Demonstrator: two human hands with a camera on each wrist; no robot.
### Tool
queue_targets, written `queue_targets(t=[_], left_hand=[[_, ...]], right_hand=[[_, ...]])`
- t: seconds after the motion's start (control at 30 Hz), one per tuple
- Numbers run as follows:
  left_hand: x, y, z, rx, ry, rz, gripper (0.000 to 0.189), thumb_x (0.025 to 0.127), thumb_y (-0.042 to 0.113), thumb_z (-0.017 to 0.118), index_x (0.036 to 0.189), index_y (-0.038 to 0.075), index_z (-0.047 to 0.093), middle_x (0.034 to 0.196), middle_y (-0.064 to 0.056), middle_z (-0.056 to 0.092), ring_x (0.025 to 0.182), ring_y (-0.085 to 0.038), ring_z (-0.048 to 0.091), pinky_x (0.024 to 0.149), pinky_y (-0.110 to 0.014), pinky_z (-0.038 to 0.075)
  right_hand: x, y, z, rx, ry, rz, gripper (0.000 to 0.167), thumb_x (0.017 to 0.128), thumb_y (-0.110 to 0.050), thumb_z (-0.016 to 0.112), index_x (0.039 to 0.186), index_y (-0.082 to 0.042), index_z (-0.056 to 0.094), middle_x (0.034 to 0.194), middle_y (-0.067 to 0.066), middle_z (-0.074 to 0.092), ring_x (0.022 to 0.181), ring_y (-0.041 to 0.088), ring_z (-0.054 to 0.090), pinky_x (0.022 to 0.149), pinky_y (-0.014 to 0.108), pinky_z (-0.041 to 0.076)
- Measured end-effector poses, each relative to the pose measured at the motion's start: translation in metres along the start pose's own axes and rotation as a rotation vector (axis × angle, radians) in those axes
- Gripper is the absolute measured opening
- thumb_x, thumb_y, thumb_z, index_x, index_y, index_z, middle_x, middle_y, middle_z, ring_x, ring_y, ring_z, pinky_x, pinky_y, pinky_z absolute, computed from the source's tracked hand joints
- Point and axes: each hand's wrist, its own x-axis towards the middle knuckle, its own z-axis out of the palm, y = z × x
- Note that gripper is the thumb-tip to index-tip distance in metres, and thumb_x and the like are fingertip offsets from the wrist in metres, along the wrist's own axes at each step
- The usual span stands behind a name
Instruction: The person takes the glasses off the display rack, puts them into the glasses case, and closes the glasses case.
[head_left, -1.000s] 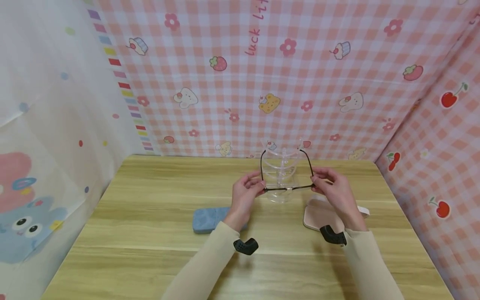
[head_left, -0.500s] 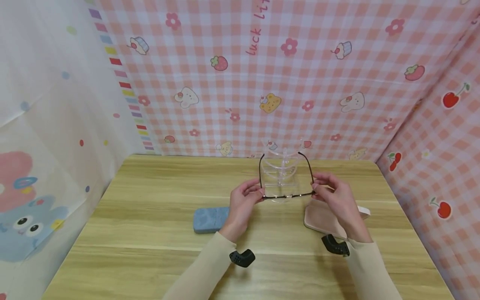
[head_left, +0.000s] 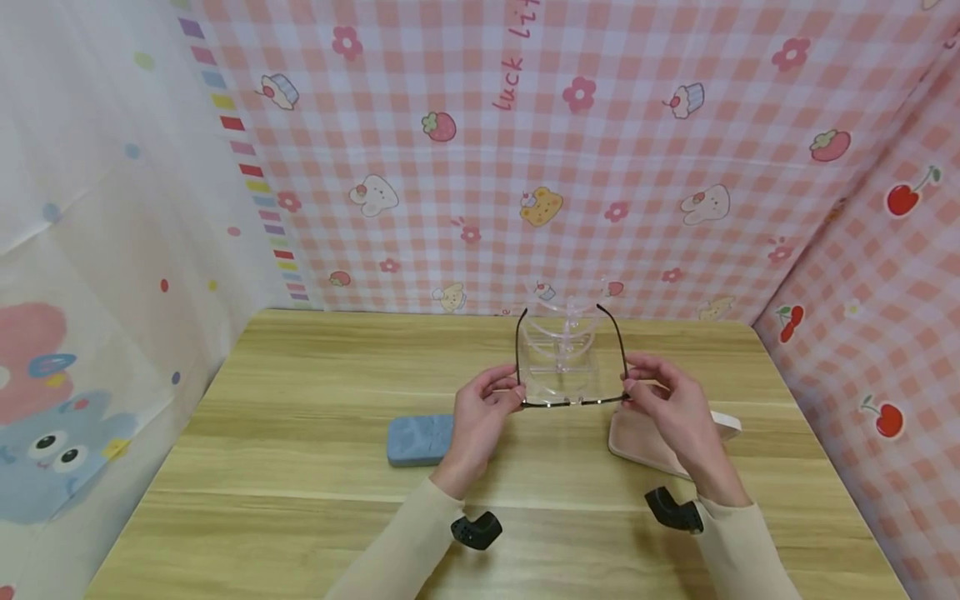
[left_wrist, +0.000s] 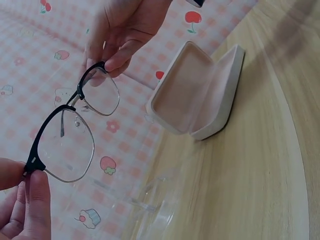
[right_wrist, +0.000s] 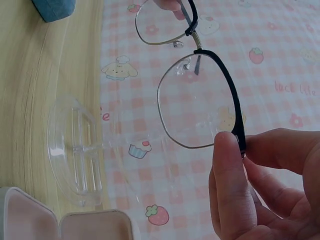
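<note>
The glasses [head_left: 557,405] are in the air above the counter [head_left: 300,533], between the two hands. They have black upper rims, thin metal lower rims and clear lenses. Their two side arms are unfolded and point toward the far edge of the counter. The left hand [head_left: 480,417] pinches the left corner of the frame between thumb and fingers, close to the hinge. The right hand [head_left: 678,412] pinches the opposite corner in the same manner. The hands are apart from each other, and both are clamped on the glasses.

Behind the glasses, a transparent stand [right_wrist: 75,149] with several curved bars is on the counter; in the head view, the side arms overlap with it. Near the right hand, and partly hidden by it, a pale case [head_left: 645,437] lies open, with a pink inside. Near the left hand, and partly covered by it, lies a blue case [head_left: 418,440], which looks closed.

The forearms have beige sleeves [head_left: 412,533], and by each wrist there is a black device [head_left: 477,531]. Behind the counter hangs a pink-and-white checked cloth [head_left: 465,175] with small printed drawings.
</note>
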Motion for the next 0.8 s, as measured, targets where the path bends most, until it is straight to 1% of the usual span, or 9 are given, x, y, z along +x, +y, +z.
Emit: queue_targets(t=[0.13, 0.33, 0.4, 0.57, 0.63, 0.73, 0.8], left_hand=[[-0.004, 0.002, -0.003, 0.018, -0.021, 0.028, 0.038, 0.09, -0.009, 0.069, 0.127, -0.011, 0.063, 0.101, -0.017, 0.07, 0.078, -0.009, 0.068, 0.074, -0.023, 0.061], [-0.004, 0.004, -0.008, 0.052, -0.053, 0.036, 0.039, 0.092, -0.012, 0.067, 0.131, -0.01, 0.062, 0.105, -0.023, 0.069, 0.079, -0.01, 0.068, 0.074, -0.023, 0.061], [-0.005, 0.004, -0.009, 0.062, -0.058, 0.032, 0.039, 0.092, -0.012, 0.068, 0.13, -0.01, 0.062, 0.106, -0.024, 0.07, 0.082, -0.016, 0.07, 0.075, -0.024, 0.061], [-0.006, 0.0, -0.012, 0.076, -0.075, 0.016, 0.037, 0.092, -0.012, 0.068, 0.129, -0.01, 0.063, 0.106, -0.023, 0.069, 0.085, -0.018, 0.071, 0.076, -0.026, 0.062], [-0.007, -0.001, -0.014, 0.082, -0.084, 0.015, 0.038, 0.092, -0.011, 0.068, 0.129, -0.01, 0.062, 0.106, -0.024, 0.069, 0.085, -0.015, 0.069, 0.077, -0.026, 0.062], [-0.008, -0.001, -0.016, 0.105, -0.096, 0.025, 0.039, 0.091, -0.01, 0.068, 0.13, -0.009, 0.063, 0.108, -0.025, 0.068, 0.087, -0.017, 0.07, 0.078, -0.026, 0.062], [-0.009, -0.001, -0.018, 0.133, -0.104, 0.035, 0.04, 0.091, -0.009, 0.069, 0.131, -0.008, 0.063, 0.108, -0.023, 0.069, 0.089, -0.018, 0.071, 0.078, -0.026, 0.061]], right_hand=[[-0.004, -0.002, 0.002, -0.007, 0.012, -0.007, 0.044, 0.103, -0.008, 0.063, 0.143, 0.006, 0.052, 0.119, 0.017, 0.06, 0.094, 0.008, 0.069, 0.083, 0.028, 0.062], [-0.006, -0.001, 0.006, 0.007, 0.026, -0.006, 0.042, 0.101, -0.004, 0.062, 0.141, 0.008, 0.053, 0.121, 0.023, 0.059, 0.093, 0.007, 0.069, 0.083, 0.028, 0.062], [-0.008, 0.0, 0.007, 0.012, 0.025, 0.0, 0.042, 0.101, -0.003, 0.063, 0.14, 0.008, 0.053, 0.119, 0.02, 0.061, 0.092, 0.007, 0.069, 0.083, 0.03, 0.062], [-0.012, 0.005, 0.009, 0.026, 0.024, 0.016, 0.041, 0.101, -0.002, 0.063, 0.14, 0.007, 0.053, 0.113, 0.011, 0.063, 0.093, 0.007, 0.07, 0.084, 0.031, 0.062], [-0.015, 0.006, 0.009, 0.02, 0.026, 0.022, 0.042, 0.101, -0.002, 0.063, 0.141, 0.006, 0.053, 0.114, 0.012, 0.063, 0.094, 0.007, 0.07, 0.084, 0.03, 0.062], [-0.017, 0.005, 0.01, 0.007, 0.031, 0.025, 0.043, 0.101, -0.003, 0.062, 0.142, 0.005, 0.052, 0.116, 0.016, 0.063, 0.094, 0.006, 0.07, 0.083, 0.028, 0.062], [-0.019, 0.006, 0.011, 0.002, 0.036, 0.017, 0.043, 0.101, -0.002, 0.062, 0.142, 0.006, 0.052, 0.117, 0.019, 0.061, 0.095, 0.006, 0.069, 0.083, 0.027, 0.062]])
